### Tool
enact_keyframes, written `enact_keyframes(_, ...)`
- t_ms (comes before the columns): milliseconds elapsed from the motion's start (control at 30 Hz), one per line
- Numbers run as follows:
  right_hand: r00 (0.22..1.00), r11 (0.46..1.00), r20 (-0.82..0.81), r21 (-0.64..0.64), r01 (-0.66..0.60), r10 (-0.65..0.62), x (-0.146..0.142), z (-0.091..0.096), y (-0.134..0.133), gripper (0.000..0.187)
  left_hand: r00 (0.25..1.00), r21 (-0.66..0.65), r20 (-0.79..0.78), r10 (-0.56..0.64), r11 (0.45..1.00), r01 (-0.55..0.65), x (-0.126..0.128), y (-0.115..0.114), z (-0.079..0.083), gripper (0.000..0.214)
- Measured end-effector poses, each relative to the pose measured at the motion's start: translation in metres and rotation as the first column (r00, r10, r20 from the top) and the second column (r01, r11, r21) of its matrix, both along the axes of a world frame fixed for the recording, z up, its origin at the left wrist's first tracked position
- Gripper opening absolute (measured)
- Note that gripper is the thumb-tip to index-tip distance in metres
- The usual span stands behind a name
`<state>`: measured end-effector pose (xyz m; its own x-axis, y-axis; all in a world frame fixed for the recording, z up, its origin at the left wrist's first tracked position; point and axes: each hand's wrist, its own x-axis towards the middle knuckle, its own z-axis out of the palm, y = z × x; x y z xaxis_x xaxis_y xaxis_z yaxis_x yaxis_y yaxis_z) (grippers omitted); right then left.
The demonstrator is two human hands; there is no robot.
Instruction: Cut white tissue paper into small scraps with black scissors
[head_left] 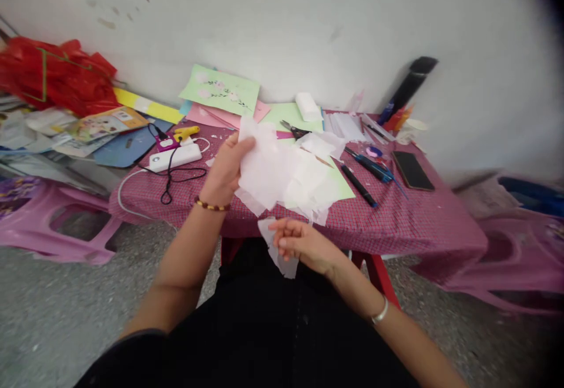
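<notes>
My left hand (228,162) is closed on a thin, pale pink sheet of tissue paper (263,168), thumb on top, above the near edge of the table. Lower down, over my lap, my right hand (299,242) has curled fingers around a torn piece of tissue paper (282,263), which hangs below them. More loose white tissue sheets (311,185) lie under and beside the held sheet, partly over a light green paper (341,182). Behind them rest black-handled scissors (296,131) and a thin brown stick (318,157).
A green card with flower decoration (222,90) leans at the back. To the right lie a black pen (359,185), a blue cutter (370,164) and a phone (413,171). A white power strip (175,157) with cables sits left. Pink stools (61,218) flank the table.
</notes>
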<state>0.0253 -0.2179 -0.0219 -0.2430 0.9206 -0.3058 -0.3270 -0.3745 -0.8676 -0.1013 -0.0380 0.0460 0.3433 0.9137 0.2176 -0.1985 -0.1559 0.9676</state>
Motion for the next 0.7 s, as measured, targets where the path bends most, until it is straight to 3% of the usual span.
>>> enact_keyframes(33, 0.996, 0.998, 0.053, 0.000, -0.067, 0.066, -0.004, -0.007, -0.004, 0.030, 0.982, 0.100, -0.167, 0.088, 0.992, -0.072, -0.005, 0.019, 0.004, 0.020)
enact_keyframes(100, 0.950, 0.983, 0.255, -0.048, -0.175, 0.182, -0.008, -0.023, -0.008, 0.027, 0.791, 0.335, -0.543, 0.280, 0.937, -0.102, -0.016, 0.057, 0.010, 0.014)
enact_keyframes(133, 0.899, 0.982, 0.397, -0.021, -0.190, 0.183, -0.007, -0.031, -0.009, 0.030, 0.706, 0.390, -0.622, 0.337, 0.916, -0.093, -0.020, 0.075, 0.014, 0.015)
enact_keyframes(200, 0.718, 0.976, 0.684, 0.043, -0.214, 0.127, -0.003, -0.045, -0.007, 0.038, 0.551, 0.495, -0.711, 0.436, 0.868, -0.047, -0.026, 0.104, 0.021, 0.013)
enact_keyframes(267, 0.574, 0.953, 0.806, 0.041, -0.299, 0.146, 0.001, -0.056, 0.000, 0.029, 0.492, 0.568, -0.713, 0.499, 0.823, -0.011, -0.024, 0.121, 0.032, 0.005)
enact_keyframes(333, 0.538, 0.929, 0.819, 0.019, -0.369, 0.197, 0.003, -0.065, 0.010, 0.006, 0.563, 0.545, -0.686, 0.460, 0.838, -0.020, -0.016, 0.126, 0.045, 0.005)
enact_keyframes(400, 0.552, 0.919, 0.802, 0.011, -0.394, 0.227, 0.004, -0.073, 0.022, 0.016, 0.696, 0.408, -0.649, 0.308, 0.913, -0.023, -0.003, 0.119, 0.056, 0.010)
enact_keyframes(500, 0.583, 0.915, 0.766, -0.017, -0.404, 0.271, 0.005, -0.085, 0.034, 0.019, 0.836, 0.113, -0.548, -0.032, 0.987, 0.112, 0.021, 0.097, 0.065, 0.015)
enact_keyframes(600, 0.626, 0.919, 0.719, -0.043, -0.393, 0.302, 0.008, -0.086, 0.037, 0.022, 0.893, -0.162, -0.300, -0.336, 0.940, 0.300, 0.048, 0.084, 0.059, 0.007)
enact_keyframes(700, 0.689, 0.925, 0.659, -0.025, -0.380, 0.301, 0.019, -0.064, 0.031, 0.021, 0.906, -0.254, -0.136, -0.401, 0.898, 0.359, 0.072, 0.090, 0.040, 0.003)
